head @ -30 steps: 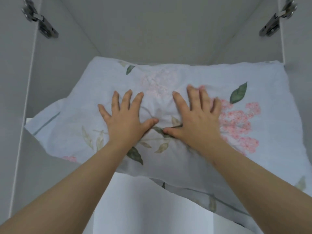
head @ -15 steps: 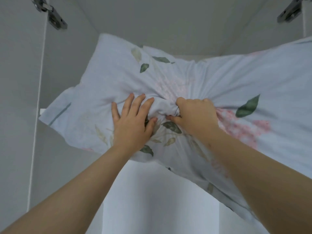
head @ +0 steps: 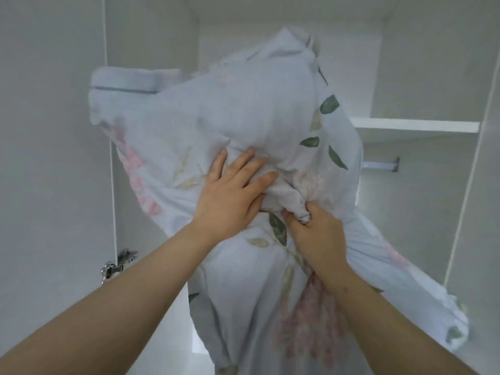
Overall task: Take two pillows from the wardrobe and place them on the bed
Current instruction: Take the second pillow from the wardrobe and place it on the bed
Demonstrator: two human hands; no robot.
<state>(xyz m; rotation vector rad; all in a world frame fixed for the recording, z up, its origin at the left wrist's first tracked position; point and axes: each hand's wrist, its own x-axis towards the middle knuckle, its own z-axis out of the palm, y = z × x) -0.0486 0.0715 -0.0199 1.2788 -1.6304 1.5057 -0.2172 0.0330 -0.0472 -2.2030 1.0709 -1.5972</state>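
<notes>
The pillow (head: 243,117) hangs in the air before the open wardrobe (head: 419,63), carried by your right hand (head: 316,234) alone, which clenches a bunched fistful of its cover. Your left hand (head: 230,193) only lies flat on it, fingers spread. That is loose cloth you hold, not filling, so the weight may drag it free, or the drooping right end may snag the rail (head: 378,165).

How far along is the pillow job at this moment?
Done: nothing shows as placed; no bed is in view. In hand: a pillow is held up before the wardrobe, the right hand gripping a bunch of its cover and the left hand pressing flat on it. Left: carry it to the bed; the other pillow is not in view.
</notes>
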